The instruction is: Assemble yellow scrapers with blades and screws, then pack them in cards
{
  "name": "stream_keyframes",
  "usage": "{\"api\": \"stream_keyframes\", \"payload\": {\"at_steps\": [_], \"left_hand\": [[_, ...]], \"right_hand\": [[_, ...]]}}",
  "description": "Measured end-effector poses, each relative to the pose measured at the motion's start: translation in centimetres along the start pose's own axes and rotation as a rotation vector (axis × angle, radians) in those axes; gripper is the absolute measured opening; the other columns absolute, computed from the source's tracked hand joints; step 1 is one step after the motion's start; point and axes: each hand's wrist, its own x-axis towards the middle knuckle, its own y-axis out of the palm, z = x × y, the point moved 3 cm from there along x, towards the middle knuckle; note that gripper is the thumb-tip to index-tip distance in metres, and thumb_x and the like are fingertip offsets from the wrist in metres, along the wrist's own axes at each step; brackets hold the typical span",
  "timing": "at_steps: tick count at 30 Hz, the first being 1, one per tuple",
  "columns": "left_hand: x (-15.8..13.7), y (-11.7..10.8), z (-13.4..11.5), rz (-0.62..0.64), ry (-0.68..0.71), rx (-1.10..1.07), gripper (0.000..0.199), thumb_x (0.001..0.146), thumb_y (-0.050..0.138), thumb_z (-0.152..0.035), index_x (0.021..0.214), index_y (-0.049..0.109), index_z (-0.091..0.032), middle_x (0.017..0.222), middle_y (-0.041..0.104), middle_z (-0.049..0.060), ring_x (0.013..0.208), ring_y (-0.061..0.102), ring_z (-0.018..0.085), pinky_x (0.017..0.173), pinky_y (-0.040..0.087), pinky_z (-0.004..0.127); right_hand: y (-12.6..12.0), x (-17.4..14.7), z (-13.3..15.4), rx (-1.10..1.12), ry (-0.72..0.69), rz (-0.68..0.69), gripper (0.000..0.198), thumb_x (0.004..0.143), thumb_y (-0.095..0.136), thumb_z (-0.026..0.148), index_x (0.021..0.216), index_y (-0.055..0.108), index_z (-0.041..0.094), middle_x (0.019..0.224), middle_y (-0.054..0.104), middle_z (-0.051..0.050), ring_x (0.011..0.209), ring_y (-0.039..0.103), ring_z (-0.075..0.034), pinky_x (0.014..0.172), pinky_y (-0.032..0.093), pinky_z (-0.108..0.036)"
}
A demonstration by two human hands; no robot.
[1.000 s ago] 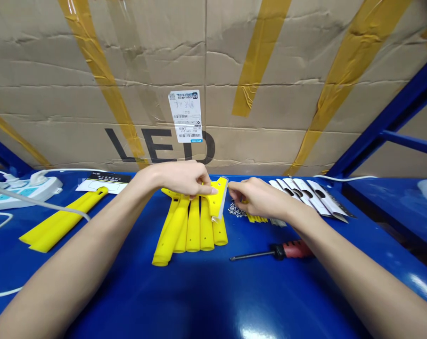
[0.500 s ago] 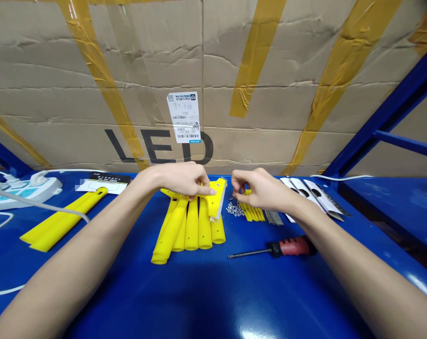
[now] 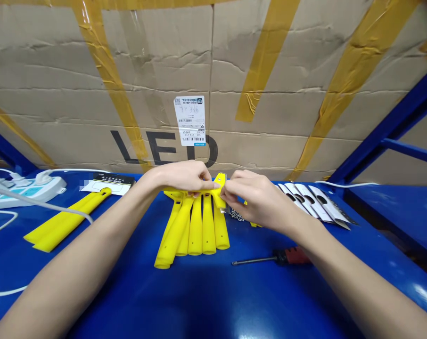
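My left hand is closed on a yellow scraper, holding it by the neck above the other handles. The scraper's wide head points right, and a clear cover shows along its edge. My right hand has its fingers pinched together against the right side of that head; anything between the fingertips is hidden. Beneath the scraper, several yellow handles lie fanned out, open ends towards me. Small screws and nuts lie in a pile under my right hand, which mostly covers some yellow strips.
A screwdriver lies by my right forearm. White cards with cut-outs are at right. Two long yellow handles, a black-and-white card and a power strip with cables stand left. A large cardboard box walls the back.
My right hand has moved left from over the screws to the scraper's head. My left hand keeps its hold on the scraper. The view has shifted slightly.
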Motion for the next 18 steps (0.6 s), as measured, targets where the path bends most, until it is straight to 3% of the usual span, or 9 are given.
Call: {"api": "stream_keyframes", "payload": {"at_steps": [6, 13, 18], "left_hand": [[-0.2, -0.1, -0.3, -0.001, -0.002, -0.028, 0.03, 0.087, 0.054, -0.041, 0.067, 0.061, -0.019, 0.061, 0.066, 0.002, 0.056, 0.056, 0.014, 0.054, 0.038, 0.026], [-0.7, -0.3, 0.2, -0.036, -0.007, -0.074, 0.039, 0.089, 0.053, -0.046, 0.063, 0.064, -0.019, 0.058, 0.061, 0.002, 0.053, 0.049, 0.014, 0.052, 0.035, 0.027], [-0.7, -0.2, 0.5, -0.016, -0.018, -0.097, 0.04, 0.09, 0.051, -0.046, 0.064, 0.066, -0.02, 0.056, 0.059, 0.001, 0.051, 0.043, 0.013, 0.05, 0.032, 0.028]], "right_hand": [[-0.2, 0.2, 0.9, -0.213, -0.092, -0.003, 0.027, 0.095, 0.047, 0.005, 0.075, 0.06, 0.016, 0.073, 0.06, -0.006, 0.07, 0.049, -0.018, 0.064, 0.039, -0.029], [-0.5, 0.4, 2.0, -0.347, -0.194, 0.023, 0.024, 0.092, 0.049, 0.005, 0.075, 0.06, 0.018, 0.069, 0.06, -0.004, 0.072, 0.045, -0.02, 0.069, 0.036, -0.033], [-0.8, 0.5, 2.1, -0.345, -0.181, 0.032, 0.019, 0.09, 0.05, 0.008, 0.079, 0.062, 0.018, 0.074, 0.062, -0.006, 0.075, 0.048, -0.022, 0.071, 0.038, -0.034]]}}
